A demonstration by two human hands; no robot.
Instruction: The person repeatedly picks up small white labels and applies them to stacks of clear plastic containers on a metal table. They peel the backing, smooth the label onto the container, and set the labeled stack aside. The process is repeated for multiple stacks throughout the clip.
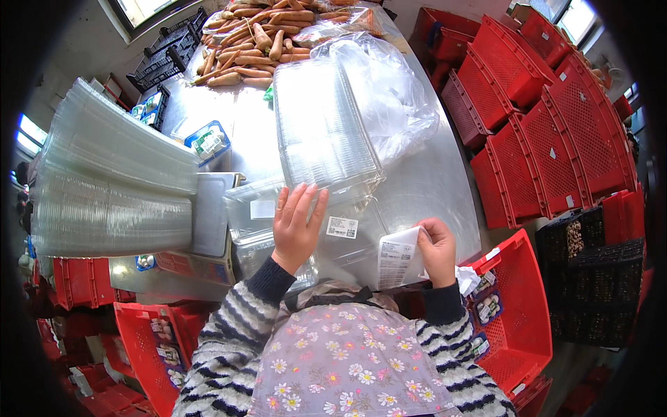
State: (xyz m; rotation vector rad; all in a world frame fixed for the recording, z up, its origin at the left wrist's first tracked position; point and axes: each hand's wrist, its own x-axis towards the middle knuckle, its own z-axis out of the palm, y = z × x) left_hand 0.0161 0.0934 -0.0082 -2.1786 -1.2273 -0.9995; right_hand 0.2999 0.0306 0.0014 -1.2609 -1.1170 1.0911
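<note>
My right hand pinches a strip of printed white labels over the near edge of the steel table. My left hand lies with fingers spread on clear plastic containers in front of me; whether it grips one, I cannot tell. One container surface bears a printed label just right of that hand, and a plain white patch shows to its left. Beyond the fingertips lies a long nested stack of clear plastic trays. A taller stack of clear trays stands at the left on a scale-like box.
Carrots are heaped at the table's far end, beside a crumpled clear plastic bag. A blue punnet of mushrooms sits left of centre. Red crates are stacked at right; another red crate holding punnets stands by my right arm.
</note>
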